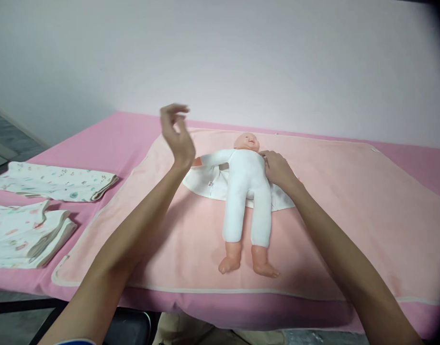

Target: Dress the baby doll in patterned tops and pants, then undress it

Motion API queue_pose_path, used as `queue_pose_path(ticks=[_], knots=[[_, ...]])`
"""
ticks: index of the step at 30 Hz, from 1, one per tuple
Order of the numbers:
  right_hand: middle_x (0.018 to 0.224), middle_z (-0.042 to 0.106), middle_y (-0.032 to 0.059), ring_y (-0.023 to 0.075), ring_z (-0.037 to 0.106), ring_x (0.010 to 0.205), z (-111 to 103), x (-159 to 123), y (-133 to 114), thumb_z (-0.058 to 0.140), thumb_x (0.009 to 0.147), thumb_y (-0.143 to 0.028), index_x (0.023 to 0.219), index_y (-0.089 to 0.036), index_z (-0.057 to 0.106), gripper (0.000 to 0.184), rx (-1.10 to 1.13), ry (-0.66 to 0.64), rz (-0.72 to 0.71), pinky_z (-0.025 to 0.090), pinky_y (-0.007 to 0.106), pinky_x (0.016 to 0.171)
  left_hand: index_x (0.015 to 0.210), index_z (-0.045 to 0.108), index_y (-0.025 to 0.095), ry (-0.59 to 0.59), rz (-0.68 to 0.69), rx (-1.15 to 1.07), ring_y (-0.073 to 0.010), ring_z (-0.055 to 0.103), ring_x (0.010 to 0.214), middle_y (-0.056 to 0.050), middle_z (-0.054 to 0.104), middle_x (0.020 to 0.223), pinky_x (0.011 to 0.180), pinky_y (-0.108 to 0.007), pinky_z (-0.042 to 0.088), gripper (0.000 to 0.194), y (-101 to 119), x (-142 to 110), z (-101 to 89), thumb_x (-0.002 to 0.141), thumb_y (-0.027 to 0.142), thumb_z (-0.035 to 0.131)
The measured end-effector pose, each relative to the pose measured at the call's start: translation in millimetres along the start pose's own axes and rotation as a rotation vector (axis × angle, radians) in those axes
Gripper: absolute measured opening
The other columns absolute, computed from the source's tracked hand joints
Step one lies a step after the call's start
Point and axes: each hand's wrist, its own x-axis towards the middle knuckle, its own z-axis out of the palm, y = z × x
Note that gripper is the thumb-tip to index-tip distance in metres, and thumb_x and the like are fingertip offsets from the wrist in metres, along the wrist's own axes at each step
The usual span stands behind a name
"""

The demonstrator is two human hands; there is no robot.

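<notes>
Pink surface [112, 139], folded cloths [58, 183], doll [246, 167] atop garment [203, 186]

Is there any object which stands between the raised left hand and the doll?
No, nothing visible stands between the left hand and the doll. The white cloth lies beneath the doll, and the right hand is at its opposite side.

The head view looks forward and down from behind and above the near edge of the pink-covered table [126, 134], close enough that both forearms [141, 230] enter from the lower edge, and faces the doll [245, 167] and the pale wall [220, 62] beyond
</notes>
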Motion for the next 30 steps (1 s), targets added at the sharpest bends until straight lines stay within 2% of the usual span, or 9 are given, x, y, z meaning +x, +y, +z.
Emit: queue_pose_path(ticks=[2, 5, 7, 9, 12, 14, 19, 26, 30], knots=[[0.143, 0.072, 0.0217, 0.0411, 0.056, 0.13, 1.3, -7.5, 5.9, 0.045, 0.094, -0.008, 0.152, -0.014, 0.062, 0.06, -0.108, -0.022, 0.03, 0.047, 0.054, 0.107, 0.122, 0.064, 0.028, -0.449, 0.159, 0.08, -0.0223, 0.072, 0.115, -0.006, 0.075, 0.125, 0.106, -0.04, 0.059, 0.02, 36.1, -11.6, 31.1, 0.108, 0.03, 0.051], [0.132, 0.074, 0.0242, 0.0426, 0.052, 0.128, 7.5, -8.8, 9.4, 0.047, 0.096, -0.012, 0.14, -0.013, 0.068, 0.049, -0.219, -0.009, 0.07, 0.045, 0.053, 0.102, 0.12, 0.074, 0.018, -1.078, 0.225, 0.441, -0.0362, 0.067, 0.131, -0.017, 0.077, 0.131, 0.11, -0.051, 0.055, 0.025, 69.6, -58.8, 92.3, 0.099, 0.031, 0.068], [0.126, 0.074, 0.0254, 0.043, 0.051, 0.127, 11.4, -8.1, 14.3, 0.052, 0.096, -0.015, 0.13, -0.014, 0.071, 0.039, -0.27, -0.015, 0.096, 0.043, 0.053, 0.102, 0.124, 0.077, 0.01, -1.315, 0.274, 0.639, -0.0421, 0.064, 0.137, -0.025, 0.076, 0.135, 0.117, -0.055, 0.049, 0.035, 74.2, -90.7, 131.9, 0.091, 0.023, 0.077], [0.124, 0.074, 0.0254, 0.0429, 0.051, 0.127, 14.0, -8.2, 22.1, 0.058, 0.095, -0.017, 0.126, -0.014, 0.072, 0.035, -0.29, -0.023, 0.135, 0.042, 0.053, 0.102, 0.124, 0.08, 0.009, -1.442, 0.288, 0.742, -0.0424, 0.062, 0.139, -0.026, 0.076, 0.137, 0.122, -0.055, 0.042, 0.04, 69.5, -111.1, 163.7, 0.085, 0.018, 0.081], [0.124, 0.073, 0.0255, 0.0434, 0.052, 0.125, 15.3, -9.0, 33.1, 0.062, 0.093, -0.02, 0.124, -0.013, 0.072, 0.033, -0.288, -0.046, 0.191, 0.042, 0.055, 0.102, 0.127, 0.082, 0.013, -1.455, 0.244, 0.825, -0.0404, 0.063, 0.137, -0.024, 0.077, 0.137, 0.123, -0.055, 0.039, 0.043, 57.8, -120.0, 190.1, 0.084, 0.016, 0.082], [0.125, 0.074, 0.0258, 0.0443, 0.053, 0.127, 14.2, -9.4, 37.3, 0.065, 0.091, -0.019, 0.122, -0.013, 0.071, 0.032, -0.285, -0.06, 0.205, 0.043, 0.057, 0.104, 0.129, 0.081, 0.013, -1.427, 0.226, 0.852, -0.0402, 0.065, 0.136, -0.023, 0.078, 0.135, 0.121, -0.057, 0.039, 0.043, 51.6, -117.6, 192.0, 0.086, 0.015, 0.079], [0.127, 0.074, 0.024, 0.0438, 0.056, 0.124, 4.5, -12.3, 40.8, 0.066, 0.091, -0.017, 0.124, -0.016, 0.07, 0.033, -0.313, -0.062, 0.175, 0.043, 0.058, 0.103, 0.129, 0.08, 0.017, -1.322, 0.278, 0.718, -0.0414, 0.066, 0.132, -0.019, 0.079, 0.131, 0.116, -0.058, 0.039, 0.044, 36.6, -101.0, 156.4, 0.085, 0.017, 0.075], [0.113, 0.076, 0.0217, 0.0441, 0.063, 0.118, -13.5, -17.0, 40.8, 0.067, 0.096, -0.031, 0.109, -0.02, 0.07, 0.017, -0.294, -0.151, 0.234, 0.052, 0.056, 0.095, 0.123, 0.072, 0.021, -0.929, 0.122, 0.403, -0.0361, 0.067, 0.127, -0.01, 0.079, 0.126, 0.111, -0.051, 0.046, 0.039, 16.5, -79.0, 107.9, 0.084, 0.026, 0.074], [0.11, 0.078, 0.0161, 0.0394, 0.069, 0.106, -24.1, -17.8, 48.5, 0.083, 0.079, -0.032, 0.107, -0.024, 0.07, 0.032, -0.231, -0.12, 0.318, 0.056, 0.049, 0.083, 0.121, 0.07, 0.022, -0.852, 0.07, 0.333, -0.0325, 0.069, 0.125, -0.008, 0.079, 0.128, 0.114, -0.047, 0.049, 0.037, 11.9, -70.5, 94.9, 0.085, 0.024, 0.071]])
